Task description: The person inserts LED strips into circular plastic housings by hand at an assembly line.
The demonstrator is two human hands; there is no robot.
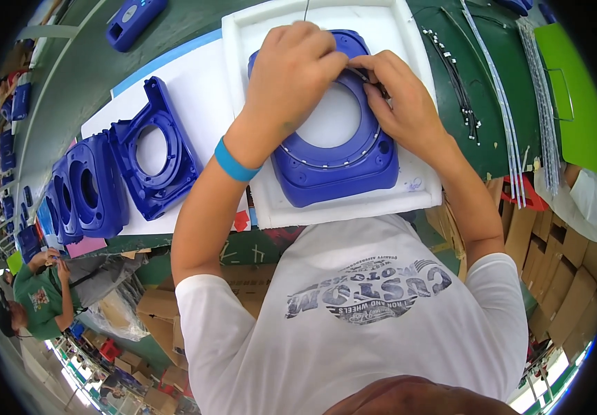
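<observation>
A blue plastic housing (333, 183) with a large round opening lies in a white foam tray (416, 200). Around the opening's near side runs a thin strip dotted with small white squares (312, 164), like an LED strip. My left hand (297, 72), with a blue wristband, is closed over the housing's far left part; its curled fingers hide what they grip. Thumb and forefinger of my right hand (405, 104) pinch a dark section of the strip at the ring's far right edge. The fingertips of both hands nearly meet there.
More blue housings (156, 149) stand in a row on white sheeting at left. A blue device (134, 24) lies at far left. Cable bundles (456, 83) and long strips (502, 90) lie right, beside a green panel (572, 97). Another person (42, 294) works at left.
</observation>
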